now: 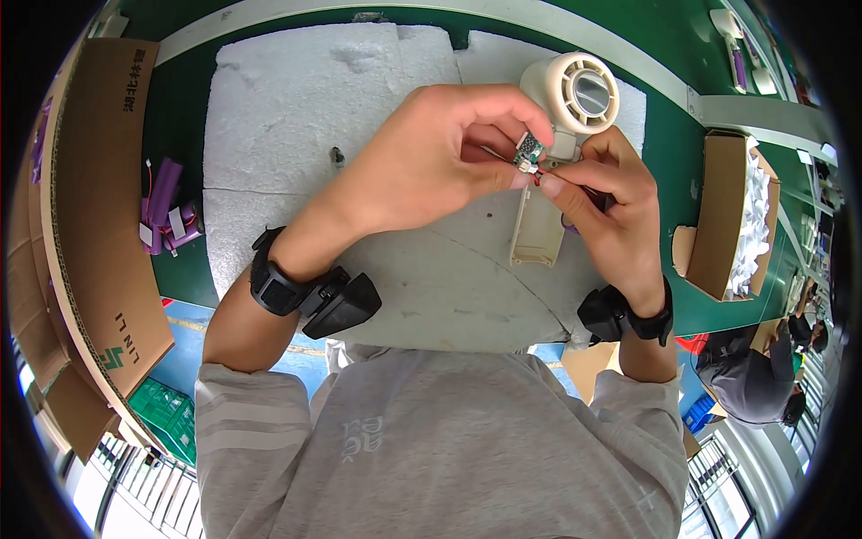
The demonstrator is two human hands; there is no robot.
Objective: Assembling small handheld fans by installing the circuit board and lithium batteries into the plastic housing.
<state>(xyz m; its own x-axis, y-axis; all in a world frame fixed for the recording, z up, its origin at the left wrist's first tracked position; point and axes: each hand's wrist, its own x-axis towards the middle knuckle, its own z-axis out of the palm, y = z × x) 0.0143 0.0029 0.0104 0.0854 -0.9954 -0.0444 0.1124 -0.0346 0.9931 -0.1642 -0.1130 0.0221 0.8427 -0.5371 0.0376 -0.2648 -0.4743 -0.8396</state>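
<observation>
Over the white foam pad, my left hand (429, 151) pinches a small green circuit board (528, 146) between thumb and fingertips. My right hand (612, 187) has thumb and forefinger closed on a thin red wire lead (538, 177) right at the board's lower edge. Whether its plug is seated in the board's socket I cannot tell. A purple cell (568, 223) shows partly beneath my right hand. Just beyond both hands lies a cream handheld fan (575, 90), its round grille turned up. Its open handle shell (535, 235) points toward me, partly hidden by my right hand.
The foam pad (287, 117) lies on a green bench. Several purple battery packs (168, 211) sit at its left, beside a tall cardboard box (108, 198). A carton (718, 216) of white pieces stands at right. Another person (754, 373) is at far right.
</observation>
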